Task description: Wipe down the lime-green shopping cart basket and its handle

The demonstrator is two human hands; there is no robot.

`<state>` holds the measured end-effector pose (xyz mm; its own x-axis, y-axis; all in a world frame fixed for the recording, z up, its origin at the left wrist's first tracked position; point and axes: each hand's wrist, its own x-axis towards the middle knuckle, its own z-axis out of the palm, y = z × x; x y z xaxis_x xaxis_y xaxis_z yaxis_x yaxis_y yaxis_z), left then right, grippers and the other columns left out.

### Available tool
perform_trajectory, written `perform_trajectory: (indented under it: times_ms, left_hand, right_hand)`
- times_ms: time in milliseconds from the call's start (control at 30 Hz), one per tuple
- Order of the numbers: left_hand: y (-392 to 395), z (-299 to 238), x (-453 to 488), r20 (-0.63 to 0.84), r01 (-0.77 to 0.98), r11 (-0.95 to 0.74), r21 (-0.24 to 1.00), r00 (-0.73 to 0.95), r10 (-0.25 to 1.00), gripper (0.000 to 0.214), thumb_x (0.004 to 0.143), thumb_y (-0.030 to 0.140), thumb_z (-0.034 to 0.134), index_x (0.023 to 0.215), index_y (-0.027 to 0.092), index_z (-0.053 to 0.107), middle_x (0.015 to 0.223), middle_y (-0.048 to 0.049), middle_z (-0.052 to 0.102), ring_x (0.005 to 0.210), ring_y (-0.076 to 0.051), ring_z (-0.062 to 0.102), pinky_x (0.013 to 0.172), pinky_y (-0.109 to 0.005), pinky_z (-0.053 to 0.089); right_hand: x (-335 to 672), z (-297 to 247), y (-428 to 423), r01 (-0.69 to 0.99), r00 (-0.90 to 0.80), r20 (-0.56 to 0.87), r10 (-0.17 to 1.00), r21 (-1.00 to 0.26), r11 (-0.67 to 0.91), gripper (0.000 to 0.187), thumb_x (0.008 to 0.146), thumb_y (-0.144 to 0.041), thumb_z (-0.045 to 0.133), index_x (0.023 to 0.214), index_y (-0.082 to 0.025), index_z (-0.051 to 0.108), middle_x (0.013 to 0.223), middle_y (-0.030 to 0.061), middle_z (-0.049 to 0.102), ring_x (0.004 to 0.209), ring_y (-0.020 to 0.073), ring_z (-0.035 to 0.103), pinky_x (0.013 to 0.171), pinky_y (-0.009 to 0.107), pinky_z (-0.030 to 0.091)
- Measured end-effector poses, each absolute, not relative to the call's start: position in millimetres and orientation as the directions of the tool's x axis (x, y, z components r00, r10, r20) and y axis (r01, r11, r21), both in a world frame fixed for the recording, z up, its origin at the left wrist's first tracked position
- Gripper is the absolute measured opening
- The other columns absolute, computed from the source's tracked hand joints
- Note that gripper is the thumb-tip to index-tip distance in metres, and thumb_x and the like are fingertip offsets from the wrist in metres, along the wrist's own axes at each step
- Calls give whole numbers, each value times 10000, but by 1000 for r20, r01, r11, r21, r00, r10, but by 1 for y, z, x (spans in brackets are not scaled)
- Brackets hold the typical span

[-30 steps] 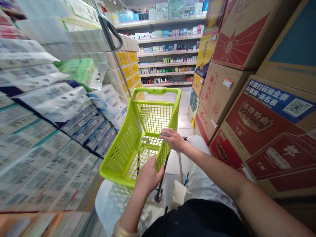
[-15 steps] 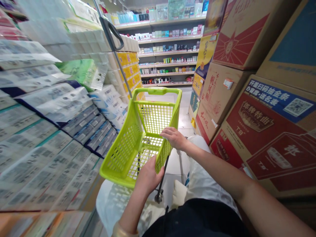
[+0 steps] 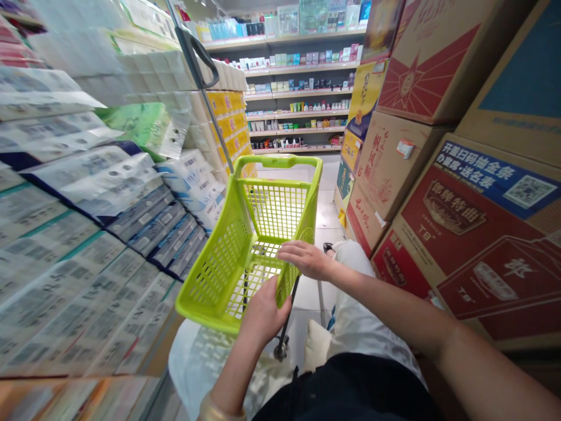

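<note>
A lime-green plastic shopping cart basket (image 3: 210,269) with lattice walls stands in front of me, with nothing lying in it. My left hand (image 3: 265,313) is closed around the near right part of its rim, thumb outside, the other fingers mostly hidden. Farther along the same side, my right hand (image 3: 307,260) lies across the rim, its fingers stretched out over the basket. Below the basket a caster wheel (image 3: 281,349) shows near my left wrist.
Stacked tissue packs (image 3: 149,187) line the left side closely. Cardboard cartons (image 3: 460,228) are piled on the right. Shelves of small bottles and boxes (image 3: 307,90) cross the far end of the tiled aisle (image 3: 328,204). A grey pole (image 3: 219,128) rises beside the basket's far left corner.
My right hand has slid along the rim toward me, closer to my left hand. My left hand and the cart have hardly moved.
</note>
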<state>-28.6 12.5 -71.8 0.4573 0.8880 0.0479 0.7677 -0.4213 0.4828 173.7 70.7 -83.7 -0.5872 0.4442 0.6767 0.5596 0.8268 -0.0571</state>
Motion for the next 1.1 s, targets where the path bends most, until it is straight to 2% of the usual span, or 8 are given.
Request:
perform_trajectory:
  times_ms: [233,400,533,600,767,867,1000,1100]
  left_hand:
    - [14,-73,-28,55,761,-434,483,468,882,321,851,273,521,1161,187,504,1103,-112,650,1017,-240,629,887,-357,477]
    - [13,-71,-30,4,808,-382,448,426,905,395,834,266,530,1209,151,479,1027,-129,671,980,-269,655,831,-366,488]
    - [11,-72,-33,19,798,-395,455,435,900,358,837,267,526,1177,158,510,1028,-128,673,973,-268,654,829,-368,488]
    - [11,-73,-34,41,772,-421,477,459,887,313,845,261,519,1147,180,530,1039,-113,671,978,-250,646,843,-358,487]
    - [12,-75,-33,47,751,-432,499,475,879,347,857,263,507,1201,216,500,1130,-91,649,1051,-230,622,915,-354,473]
    - [13,-74,-31,39,774,-418,475,456,889,342,853,270,514,1189,212,500,1122,-95,652,1055,-238,623,909,-353,473]
    - [12,-72,-30,11,812,-390,434,428,904,328,843,265,521,1156,167,510,1031,-120,671,976,-259,652,834,-357,487]
    - [11,-71,-31,30,797,-398,454,433,901,358,837,257,529,1182,163,499,1044,-122,673,991,-263,651,834,-359,486]
  right_hand:
    - [184,-76,95,687,-371,732,572,-198,699,452,851,24,386,1185,-175,617,1137,112,662,1141,200,582,1001,426,513]
    - [138,-89,41,555,-467,719,515,-215,803,351,918,-59,412,1193,-158,605,1148,111,672,1194,196,548,1041,405,484]
    - [151,-88,47,517,-601,666,443,-99,850,339,948,-88,403,1221,-152,593,1199,114,659,1213,184,542,1049,376,480]
    - [172,-83,68,547,-617,642,455,-65,835,367,938,-70,398,1226,-176,599,1205,106,657,1216,187,543,1041,389,488]
    - [195,-75,102,694,-393,701,595,-198,692,456,849,24,397,1169,-196,634,1173,93,658,1204,198,554,1050,427,482]
    - [170,-82,83,666,-278,738,615,-313,677,461,821,35,397,1140,-194,639,1132,92,669,1166,195,569,1028,420,493]
    - [134,-94,40,572,-368,733,573,-307,761,367,885,-41,420,1148,-187,629,1135,103,674,1201,202,536,1035,427,485]
    - [137,-95,34,553,-471,719,510,-209,806,321,922,-80,424,1149,-173,630,1177,111,665,1227,197,519,1042,408,481]
